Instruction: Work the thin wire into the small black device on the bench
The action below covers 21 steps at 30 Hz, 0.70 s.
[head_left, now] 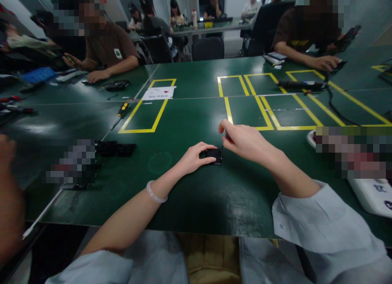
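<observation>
A small black rectangular part (213, 154) lies on the green table (190, 202) in front of me. My left hand (196, 156) grips it from the left, with the fingers along its far edge and the thumb along its near edge. Just right of the part, my right hand (241, 140) is curled with thumb and index finger close together. A thin dark tip shows below those fingers at the part's right corner; most of that item is hidden in the hand.
Black parts (116, 148) lie to the left near a blurred-out item. A yellow-black screwdriver (123, 109) and a paper sheet (159, 93) are farther back. At right stands a white case (372, 196). Two people sit across; another person's arm (10, 202) is at far left.
</observation>
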Each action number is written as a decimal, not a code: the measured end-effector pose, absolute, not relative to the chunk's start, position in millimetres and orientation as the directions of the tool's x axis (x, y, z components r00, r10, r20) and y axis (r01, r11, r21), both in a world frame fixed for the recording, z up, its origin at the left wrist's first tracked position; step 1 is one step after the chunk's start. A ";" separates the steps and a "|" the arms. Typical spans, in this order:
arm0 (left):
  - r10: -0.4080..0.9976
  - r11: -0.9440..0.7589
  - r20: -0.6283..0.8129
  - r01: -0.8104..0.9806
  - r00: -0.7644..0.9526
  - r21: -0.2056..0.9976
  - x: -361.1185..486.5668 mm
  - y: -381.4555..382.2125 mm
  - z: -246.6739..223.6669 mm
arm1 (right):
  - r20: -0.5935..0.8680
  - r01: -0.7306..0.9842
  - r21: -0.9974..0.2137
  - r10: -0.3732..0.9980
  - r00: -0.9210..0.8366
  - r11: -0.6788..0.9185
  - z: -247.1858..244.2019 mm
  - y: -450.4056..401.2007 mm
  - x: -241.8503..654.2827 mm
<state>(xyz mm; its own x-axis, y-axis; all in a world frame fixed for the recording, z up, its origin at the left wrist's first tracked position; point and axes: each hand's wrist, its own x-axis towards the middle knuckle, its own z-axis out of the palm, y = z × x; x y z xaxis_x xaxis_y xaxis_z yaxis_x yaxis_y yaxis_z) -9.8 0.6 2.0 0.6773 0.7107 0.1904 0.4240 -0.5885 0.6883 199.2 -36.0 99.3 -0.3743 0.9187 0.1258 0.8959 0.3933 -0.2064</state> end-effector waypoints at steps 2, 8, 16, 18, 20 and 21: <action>0.713 -0.585 0.185 0.428 0.677 0.689 -10.0 0.9 2.0 | 0.126 0.895 -0.209 0.919 -0.374 0.394 100.5 -36.8 199.0; 0.713 -0.580 0.178 0.427 0.678 0.694 -10.2 0.8 2.2 | 0.150 0.891 -0.201 0.912 -0.382 0.406 101.7 -37.6 198.4; 0.717 -0.573 0.168 0.435 0.676 0.695 -8.7 -1.1 4.4 | 0.144 0.910 -0.133 0.916 -0.374 0.392 99.2 -35.4 198.8; 0.715 -0.573 0.163 0.437 0.680 0.693 -8.9 -1.2 5.0 | 0.140 0.916 -0.123 0.920 -0.366 0.383 98.9 -34.9 198.9; 0.713 -0.575 0.162 0.437 0.682 0.692 -9.1 -1.0 5.5 | 0.135 0.921 -0.120 0.925 -0.355 0.371 99.0 -34.8 198.9; 0.713 -0.575 0.163 0.435 0.682 0.692 -9.1 -0.8 5.7 | 0.133 0.922 -0.122 0.927 -0.351 0.367 99.1 -34.9 198.8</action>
<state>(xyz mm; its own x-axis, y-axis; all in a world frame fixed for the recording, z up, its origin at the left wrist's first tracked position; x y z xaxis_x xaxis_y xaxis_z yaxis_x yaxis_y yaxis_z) -9.1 -0.8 5.7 0.6824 0.7125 0.1634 0.4351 -0.5755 0.6925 198.8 -34.9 99.1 -0.3514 0.9267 0.1331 0.9222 0.3671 -0.1216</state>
